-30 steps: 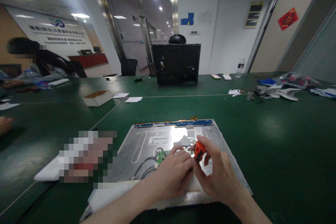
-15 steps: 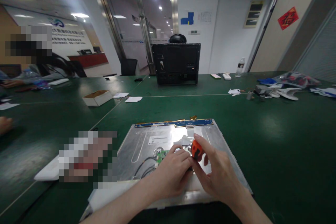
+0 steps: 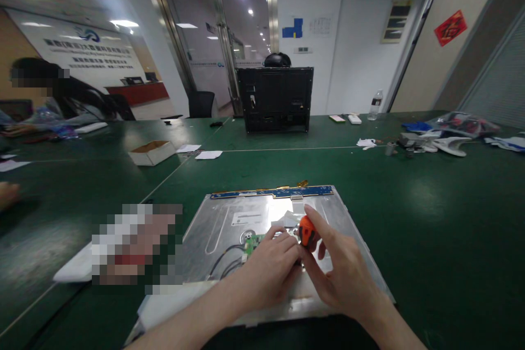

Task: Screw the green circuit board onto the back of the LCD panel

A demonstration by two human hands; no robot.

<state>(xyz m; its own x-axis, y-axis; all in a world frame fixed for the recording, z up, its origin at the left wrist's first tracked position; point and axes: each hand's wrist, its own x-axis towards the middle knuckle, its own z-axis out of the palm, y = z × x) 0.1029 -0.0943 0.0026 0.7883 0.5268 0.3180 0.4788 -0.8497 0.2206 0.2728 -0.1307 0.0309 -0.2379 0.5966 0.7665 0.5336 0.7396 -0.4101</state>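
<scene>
A flat silver LCD panel (image 3: 221, 229) lies back side up on the table, with a narrow blue circuit board (image 3: 246, 194) along its far edge. My right hand (image 3: 348, 268) grips the orange and black handle of a screwdriver (image 3: 306, 229), thumb and fingers around it; the tip is hidden. Curled beside it, my left hand (image 3: 270, 268) has its fingertips close together over a green circuit board (image 3: 253, 243), covering most of it. Whatever those fingers pinch is out of sight. Dark cables (image 3: 225, 257) run from the green board's left side.
A black monitor housing (image 3: 276, 101) stands upright at the back. An open white box (image 3: 152, 153) sits to the left, near paper slips (image 3: 209, 155). A water bottle (image 3: 375, 105) and a plastic bag (image 3: 463, 124) are at the right. Another person (image 3: 69, 87) sits at far left.
The screwdriver handle has turned slightly, and my right index finger and thumb have shifted a little on it. My left hand stays in place.
</scene>
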